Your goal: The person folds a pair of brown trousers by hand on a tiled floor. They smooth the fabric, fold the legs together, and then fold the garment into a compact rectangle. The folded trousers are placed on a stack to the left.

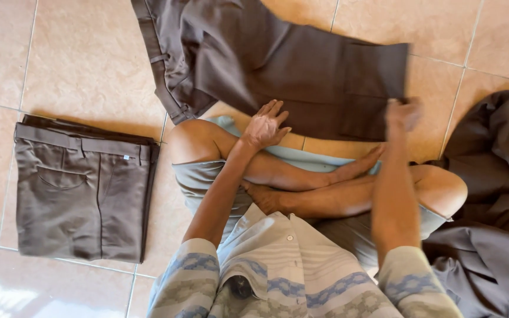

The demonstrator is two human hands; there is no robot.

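I sit cross-legged on a tiled floor. A pair of dark brown trousers (pixel 290 70) lies folded over in front of my knees. My left hand (pixel 265 125) hovers with fingers spread just at the near edge of the cloth, holding nothing. My right hand (pixel 403 113), blurred by motion, sits at the trousers' right lower corner; whether it pinches the cloth is unclear.
A neatly folded stack of brown trousers (pixel 81 191) lies on the floor (pixel 83 65) to my left. A heap of unfolded dark brown and grey garments (pixel 490 206) is piled at my right. A light blue cloth (pixel 301 154) lies under my legs.
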